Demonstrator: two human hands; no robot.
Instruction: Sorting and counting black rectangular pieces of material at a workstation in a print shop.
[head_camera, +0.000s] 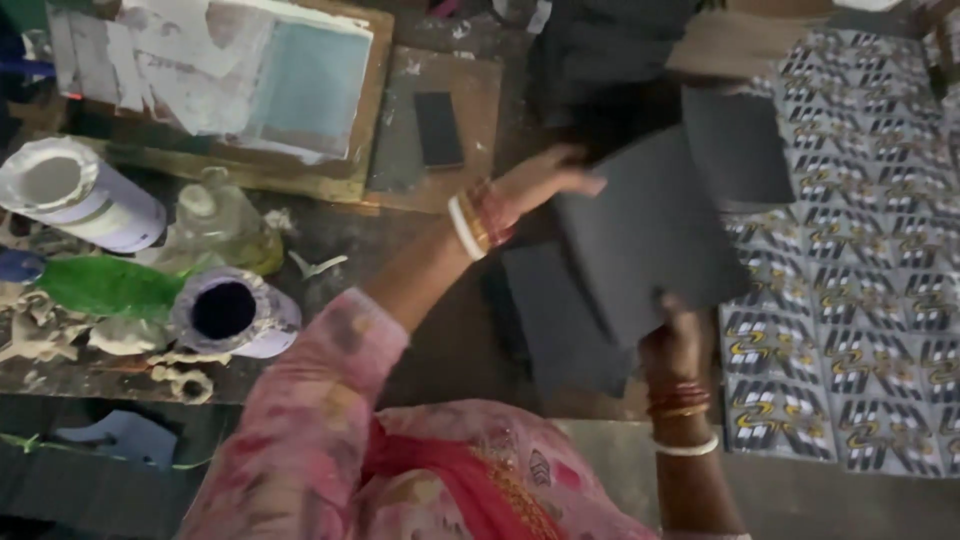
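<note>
Head view looked down on two bare hands working a dark grey sheet (640, 235) held up over the counter (440, 350). The right hand (672, 335) pinched the sheet's lower edge, its grip closed on the sheet, with red and white bangles on the wrist below it. The left hand (545, 178) lay against the sheet's upper left edge, fingers stretched out and blurred by motion; whether its grip had closed on the sheet could not be told. That wrist also wore bangles, and the arm came out of a pink flowered sleeve (310, 400).

Another dark sheet (740, 145) lay just beyond the held one, up and to the right, and more dark sheets (550, 320) lay under it toward the person. To the right, a spread of printed cards (870, 300) in black, white and yellow covered the surface in rows.

On the left of the counter stood a white roll (75, 195) on its side, a clear bottle (225, 220) with yellowish liquid, a green scrap (105, 287), and a tube with a dark opening (232, 312). Farther back sat a wooden frame (365, 120) holding a pale blue panel with white smears, and a dark phone (438, 128) lay on a board beside it.
</note>
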